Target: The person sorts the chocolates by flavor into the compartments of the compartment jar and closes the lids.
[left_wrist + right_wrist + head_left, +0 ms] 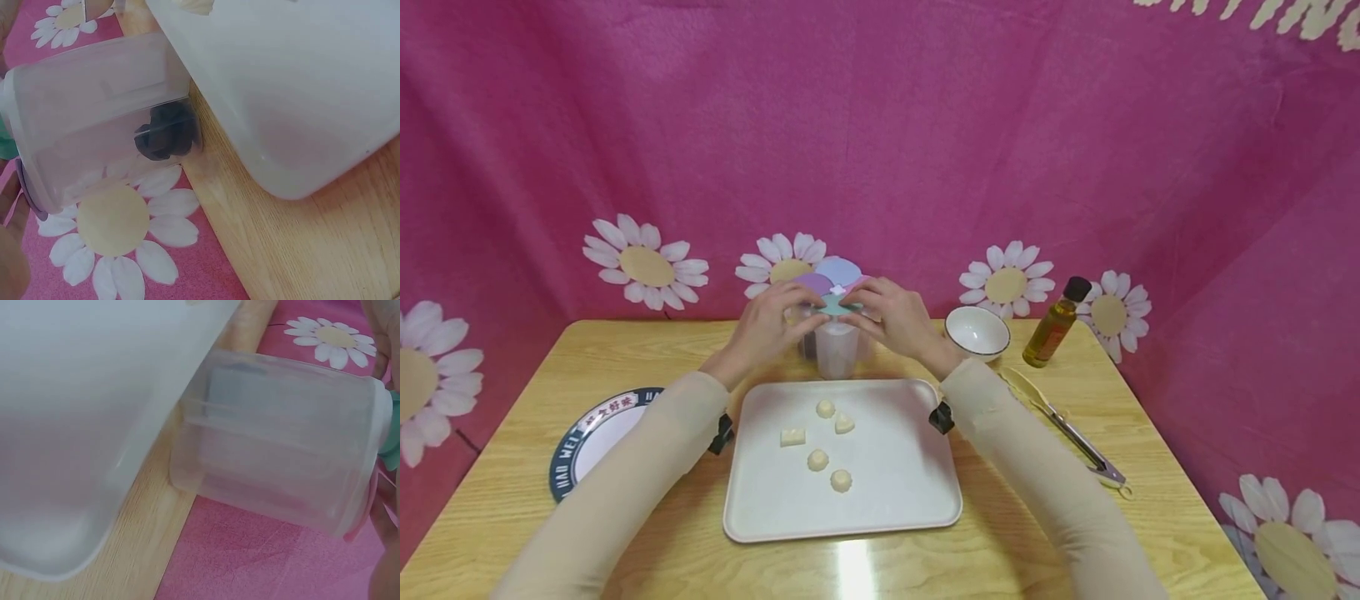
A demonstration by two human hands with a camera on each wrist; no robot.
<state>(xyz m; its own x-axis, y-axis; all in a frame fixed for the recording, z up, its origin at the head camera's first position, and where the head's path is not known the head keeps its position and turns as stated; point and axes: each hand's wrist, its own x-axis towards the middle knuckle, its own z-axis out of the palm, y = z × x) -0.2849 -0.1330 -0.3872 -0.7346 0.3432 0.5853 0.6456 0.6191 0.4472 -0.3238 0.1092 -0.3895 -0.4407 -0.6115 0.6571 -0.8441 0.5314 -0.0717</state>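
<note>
At the back of the table stands a clear compartment container (pixel 837 354) with coloured lid flaps. Its purple flap (pixel 812 284), blue flap (pixel 838 271) and green flap (pixel 835 305) meet at a small white centre. From the left, my left hand (pixel 773 313) holds the lid, thumb and fingertips at the green flap. My right hand (pixel 897 317) mirrors it on the other side. A dark crumpled lump (pixel 167 132) shows through one compartment wall in the left wrist view. In the right wrist view the green flap (pixel 391 432) sticks up from the white rim.
Before the container lies a white tray (pixel 902 467) with several cream-coloured moulded pieces (pixel 817 460). A blue-rimmed plate (pixel 568 454) is at left, partly under the left sleeve. At right are a white bowl (pixel 976 332), an oil bottle (pixel 1054 329) and tongs (pixel 1078 437).
</note>
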